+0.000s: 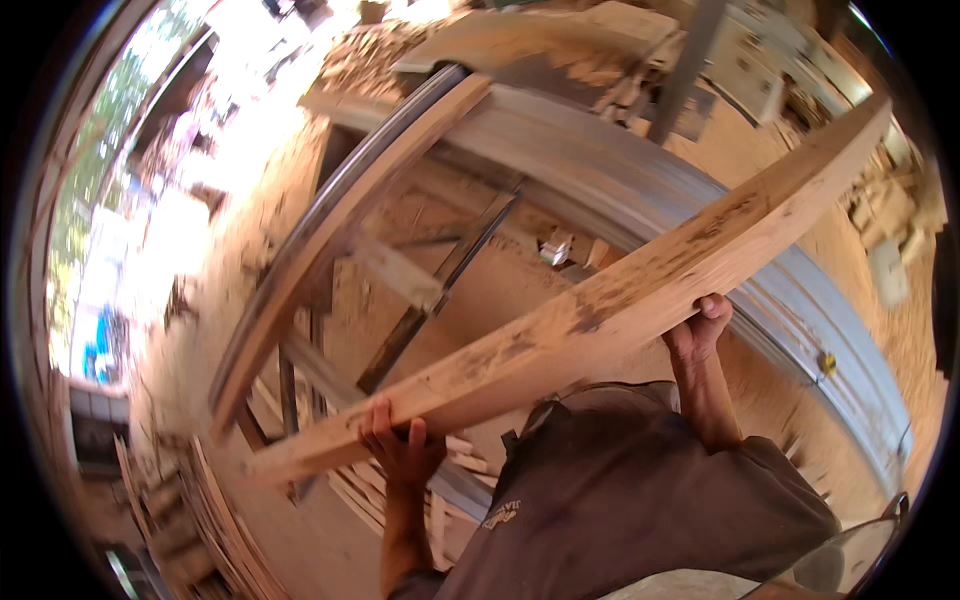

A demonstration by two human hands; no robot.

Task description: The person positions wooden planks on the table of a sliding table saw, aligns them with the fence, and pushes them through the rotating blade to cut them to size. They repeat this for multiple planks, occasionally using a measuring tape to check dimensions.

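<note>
A long, thick wooden beam (575, 325) with dark stains on its upper face slants across my front, from the lower left to the upper right. Near its left end my left hand (402, 447) is closed on the lower edge, fingertips showing over the wood. Farther along to the right, my right hand (699, 328) grips the same edge from below, the thumb side up. Part of each hand's fingers is hidden by the beam. Beneath the beam runs a long grey metal machine bed (800, 290).
A wood-and-metal side rail (330, 235) on a frame stands to the left. A grey post (686, 70) rises beyond the machine bed. Stacked wooden strips (225, 520) lie at lower left, and offcuts (890, 210) are piled at far right. Sawdust covers the floor.
</note>
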